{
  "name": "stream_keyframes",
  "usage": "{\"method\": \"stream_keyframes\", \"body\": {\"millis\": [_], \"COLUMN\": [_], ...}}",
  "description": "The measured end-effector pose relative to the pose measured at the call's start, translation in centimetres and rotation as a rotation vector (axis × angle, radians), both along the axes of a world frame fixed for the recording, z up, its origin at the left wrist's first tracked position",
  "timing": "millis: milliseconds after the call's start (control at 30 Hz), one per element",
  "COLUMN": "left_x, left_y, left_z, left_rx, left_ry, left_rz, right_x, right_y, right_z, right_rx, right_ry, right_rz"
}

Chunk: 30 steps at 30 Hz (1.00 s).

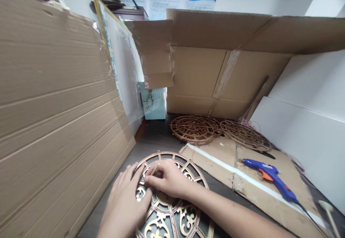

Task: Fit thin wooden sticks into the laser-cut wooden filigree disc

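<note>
**Gently held: an openwork disc at the surface's near edge**

Close to the near edge of the dark surface (159, 137) lies a round gilt fretwork disc (172, 220), flat, with both hands on its far-left rim. The left hand (126, 198) rests on it palm down, fingers spread and closed on nothing. The right hand (168, 178) has its grip pinched, thumb against forefinger, on what looks like a thin tan sliver (154, 169) held against the lattice.

The disc looks light and stiff but brittle, since its scrolls and spokes are narrow and would likely snap if bent. The outer ring seems the safest place to hold it, supported from two sides and kept level.

Towards the far edge lie two similar discs (195, 127) (245, 134). A blue glue gun (272, 177) rests on a cardboard sheet (215, 159) to the right.
</note>
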<state>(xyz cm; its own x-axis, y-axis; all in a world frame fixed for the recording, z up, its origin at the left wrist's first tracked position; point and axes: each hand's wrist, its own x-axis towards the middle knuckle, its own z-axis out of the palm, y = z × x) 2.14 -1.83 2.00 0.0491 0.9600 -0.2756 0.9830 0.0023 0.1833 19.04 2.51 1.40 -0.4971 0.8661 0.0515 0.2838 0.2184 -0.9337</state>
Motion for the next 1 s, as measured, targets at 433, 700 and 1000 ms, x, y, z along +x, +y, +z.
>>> {"method": "stream_keyframes", "body": {"millis": [433,700,1000], "left_x": [0.2,0.0,-0.3], "left_y": [-0.1,-0.1,-0.1], "left_z": [0.1,0.2,-0.4], "left_rx": [-0.024,-0.037,0.003], "left_ry": [-0.044,-0.02,-0.054], "left_rz": [0.058,0.027,0.017], "right_x": [-1.9,-1.4,-0.6], "right_y": [0.2,-0.1,-0.7], "right_z": [1.1,0.1,3.1], "right_rx": [0.163,0.096,0.273], "right_ry": [-0.11,-0.16,0.164], "right_rz": [0.104,0.024,-0.147]}}
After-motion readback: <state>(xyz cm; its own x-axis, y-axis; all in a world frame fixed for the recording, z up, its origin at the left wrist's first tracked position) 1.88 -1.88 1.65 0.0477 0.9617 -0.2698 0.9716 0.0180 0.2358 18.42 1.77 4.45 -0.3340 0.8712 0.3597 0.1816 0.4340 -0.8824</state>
